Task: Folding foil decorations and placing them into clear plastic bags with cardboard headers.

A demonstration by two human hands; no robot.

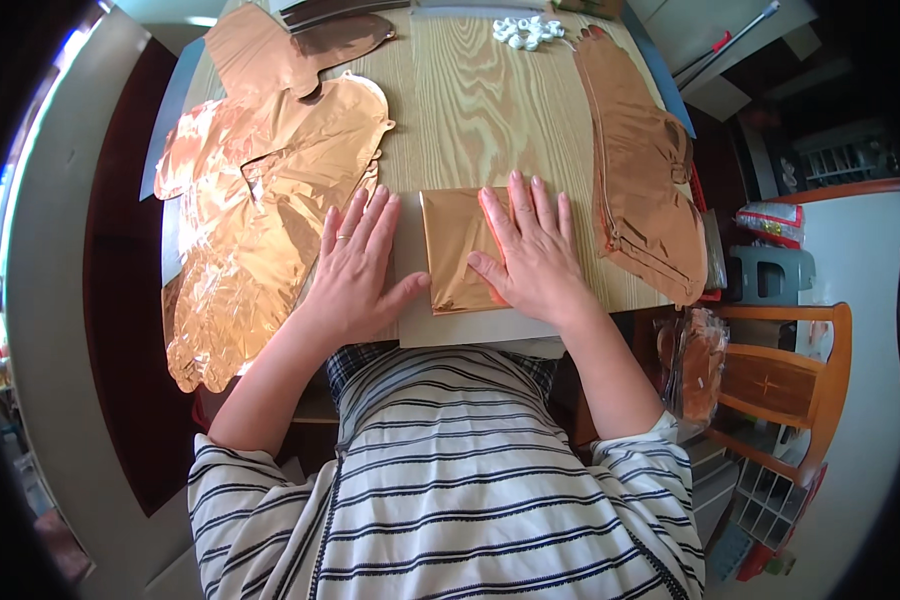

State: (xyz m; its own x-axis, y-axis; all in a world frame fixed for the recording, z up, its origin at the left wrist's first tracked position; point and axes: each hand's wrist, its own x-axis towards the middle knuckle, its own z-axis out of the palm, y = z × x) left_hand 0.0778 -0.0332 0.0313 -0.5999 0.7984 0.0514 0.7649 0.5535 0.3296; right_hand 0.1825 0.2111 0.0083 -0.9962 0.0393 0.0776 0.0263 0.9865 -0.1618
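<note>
A folded square of shiny copper-coloured foil (452, 235) lies on a grey board (450, 331) at the near edge of the table. Flat across the right part of this foil rests my right hand (538, 252), fingers stretched out, thumb on the foil. My left hand (355, 262) is spread palm down on the board, its thumb reaching to the left edge of the folded foil. Beside it is a pile of flat, deflated foil balloons (280, 190) with rounded, lobed outlines. Neither hand grips anything.
Along the table's right side lies another flat copper foil balloon (645, 170). Small white pieces (526, 33) are heaped at the far edge of the wood-grain table (470, 110). A wooden chair (785, 380) stands at the right, near a plastic bag of copper foil (698, 365).
</note>
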